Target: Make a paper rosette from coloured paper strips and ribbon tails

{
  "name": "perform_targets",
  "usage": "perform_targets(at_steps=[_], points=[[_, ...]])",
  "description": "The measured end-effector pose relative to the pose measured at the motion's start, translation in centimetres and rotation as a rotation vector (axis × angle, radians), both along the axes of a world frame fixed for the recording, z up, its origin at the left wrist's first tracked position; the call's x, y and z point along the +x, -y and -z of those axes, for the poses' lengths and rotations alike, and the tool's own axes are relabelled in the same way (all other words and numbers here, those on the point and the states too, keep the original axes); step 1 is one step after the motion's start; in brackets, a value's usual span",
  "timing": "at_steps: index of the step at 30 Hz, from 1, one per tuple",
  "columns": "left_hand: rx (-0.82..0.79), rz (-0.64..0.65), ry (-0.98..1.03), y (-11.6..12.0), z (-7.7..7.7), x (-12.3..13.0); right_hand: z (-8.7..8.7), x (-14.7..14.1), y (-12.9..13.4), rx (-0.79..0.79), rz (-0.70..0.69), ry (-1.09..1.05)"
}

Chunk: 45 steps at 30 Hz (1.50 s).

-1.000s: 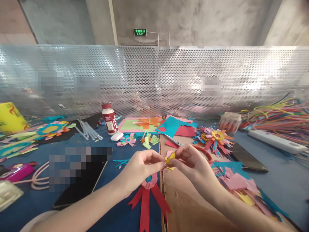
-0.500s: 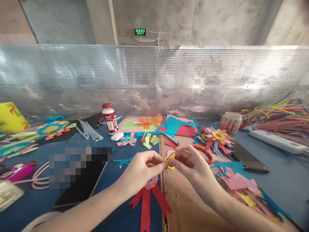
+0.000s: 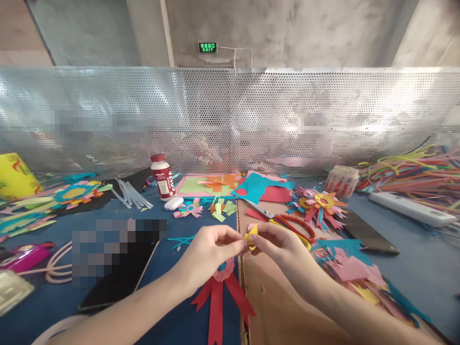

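Red-tailed rosette [image 3: 216, 306] on table [image 3: 280, 311], pink ring formed. Beyond it, left hand [image 3: 212, 249] and right hand [image 3: 283, 244] pinch yellow paper [image 3: 252, 235], partly folded. Scissors [image 3: 259, 209] unheld. Multicolor flower [image 3: 318, 203] layered; green pieces [image 3: 229, 207] loose.

Center frame: our left hand [image 3: 215, 251] and right hand [image 3: 283, 244] are pinching yellow paper [image 3: 252, 236]; red-handled scissors [image 3: 293, 227] are lying just beyond.
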<state>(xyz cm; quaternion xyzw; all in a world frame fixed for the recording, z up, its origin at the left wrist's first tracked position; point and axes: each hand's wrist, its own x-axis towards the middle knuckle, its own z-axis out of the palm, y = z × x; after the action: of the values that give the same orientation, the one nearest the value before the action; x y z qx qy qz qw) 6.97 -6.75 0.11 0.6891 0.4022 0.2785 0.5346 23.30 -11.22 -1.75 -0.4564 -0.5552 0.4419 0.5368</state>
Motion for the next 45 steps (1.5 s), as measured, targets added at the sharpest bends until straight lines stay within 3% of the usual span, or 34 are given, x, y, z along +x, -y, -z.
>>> perform_targets(at_steps=[10,19,28,37,45], points=[[-0.029,0.017,-0.029,-0.3,0.6,-0.1,-0.2,0.0,0.0,-0.014,-0.011,0.012],[-0.008,0.13,-0.013,-0.2,0.9,-0.1,-0.4,0.2,0.1,-0.024,0.065,0.002],[0.384,0.035,-0.046,0.1,0.5,-0.2,-0.5,0.2,0.2,-0.01,0.034,0.008],[0.247,0.064,-0.006,0.2,0.4,-0.5,-0.1,0.4,0.3,-0.006,0.049,0.004],[0.241,0.056,0.003,0.1,0.4,-0.4,0.0,0.4,0.2,0.0,0.063,-0.01]])
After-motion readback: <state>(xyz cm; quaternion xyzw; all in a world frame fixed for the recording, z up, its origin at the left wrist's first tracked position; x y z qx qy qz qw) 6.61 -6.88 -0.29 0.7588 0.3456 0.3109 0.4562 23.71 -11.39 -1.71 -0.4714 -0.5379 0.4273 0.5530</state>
